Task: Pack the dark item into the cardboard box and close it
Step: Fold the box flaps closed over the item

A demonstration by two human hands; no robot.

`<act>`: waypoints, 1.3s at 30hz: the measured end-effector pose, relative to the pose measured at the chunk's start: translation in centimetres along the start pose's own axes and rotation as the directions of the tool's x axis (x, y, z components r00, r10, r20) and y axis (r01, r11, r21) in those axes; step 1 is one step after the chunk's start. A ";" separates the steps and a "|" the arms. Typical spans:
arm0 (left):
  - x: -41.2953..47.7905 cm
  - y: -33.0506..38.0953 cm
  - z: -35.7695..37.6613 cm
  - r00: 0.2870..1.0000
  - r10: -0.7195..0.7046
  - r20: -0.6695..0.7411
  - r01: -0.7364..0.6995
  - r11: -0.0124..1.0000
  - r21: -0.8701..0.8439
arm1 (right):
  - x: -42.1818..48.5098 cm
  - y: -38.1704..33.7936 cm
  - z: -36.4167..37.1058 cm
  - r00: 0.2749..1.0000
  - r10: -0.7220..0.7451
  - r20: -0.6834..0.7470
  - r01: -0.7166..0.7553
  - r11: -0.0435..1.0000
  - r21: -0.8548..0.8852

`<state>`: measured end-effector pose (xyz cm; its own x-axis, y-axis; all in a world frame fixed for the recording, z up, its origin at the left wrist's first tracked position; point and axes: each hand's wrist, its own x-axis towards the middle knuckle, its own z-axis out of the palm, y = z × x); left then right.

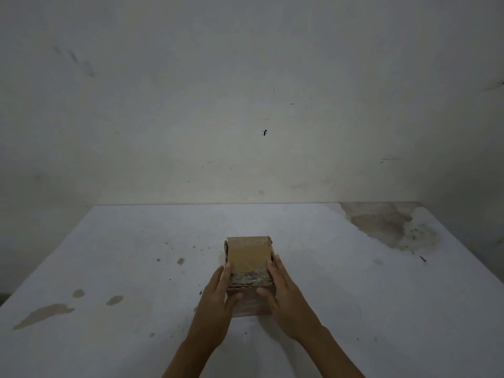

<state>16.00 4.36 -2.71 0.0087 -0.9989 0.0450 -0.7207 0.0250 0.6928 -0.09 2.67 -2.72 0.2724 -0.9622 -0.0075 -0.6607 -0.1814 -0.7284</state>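
A small brown cardboard box [248,257] stands on the white table [136,255], near the middle. Its top flap lies flat over the opening, with shiny tape along its near and far edges. My left hand [218,293] presses against the box's left side, its thumb on the front face. My right hand [283,293] holds the right side the same way, thumb on the front. The dark item is not visible.
The table is stained, with brown patches at the far right [387,225] and smears at the near left [43,315]. A bare, marked wall [245,105] rises right behind the table's far edge.
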 end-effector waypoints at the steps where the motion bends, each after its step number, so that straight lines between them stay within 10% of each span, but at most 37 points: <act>1: 0.2 -0.1 -0.1 1.000 0.008 0.006 -0.008 0.999 0.037 | 0.0 0.1 0.2 1.000 -0.008 -0.015 0.008 1.000 -0.002; 4: 0.8 0.0 -0.8 0.999 0.039 0.021 -0.040 0.998 0.055 | 0.1 0.1 0.4 0.996 -0.028 -0.080 0.030 0.999 0.024; 8: 1.9 0.9 -3.3 0.978 -0.198 0.066 0.209 0.917 -0.340 | 1.6 -0.6 -0.8 0.961 0.089 -0.261 -0.021 0.967 0.252; 13: 2.6 0.7 -3.2 0.921 -0.382 0.074 0.374 0.816 -0.440 | 3.4 -1.0 -1.9 0.923 0.355 -0.147 -0.258 0.857 0.446; 19: 2.0 3.5 -0.8 0.970 -0.240 0.043 0.242 0.930 -0.277 | 5.2 -0.9 -3.7 0.903 0.425 -0.060 -0.362 0.829 0.426; 24: 4.0 3.6 -1.0 0.962 -0.273 -0.018 0.264 0.907 0.328 | 4.7 -0.6 -4.4 0.923 0.373 0.095 -0.384 0.878 0.286; 28: 4.8 3.0 -2.3 0.965 -0.236 0.111 0.185 0.920 0.347 | 5.3 0.4 -4.5 0.983 0.146 -0.107 -0.143 0.989 0.032; 32: 4.8 3.1 -2.2 0.964 -0.243 0.104 0.179 0.890 0.419 | 6.3 0.7 -4.9 0.996 -0.094 -0.001 0.094 0.995 0.036; 36: 3.4 4.6 0.5 0.963 0.158 -0.219 -0.037 0.882 0.471 | 6.2 1.3 -4.9 0.992 -0.124 -0.010 0.124 0.992 0.010; 39: 2.6 4.9 3.3 0.894 0.422 -0.153 -0.253 0.755 0.605 | 6.1 1.9 -4.9 0.986 -0.165 0.009 0.165 0.986 -0.030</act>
<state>10.19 1.79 -1.57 -0.1908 -0.8762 0.4426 -0.9657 0.2485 0.0756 -3.13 -4.59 -0.78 0.3843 -0.9170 0.1066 -0.6269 -0.3440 -0.6991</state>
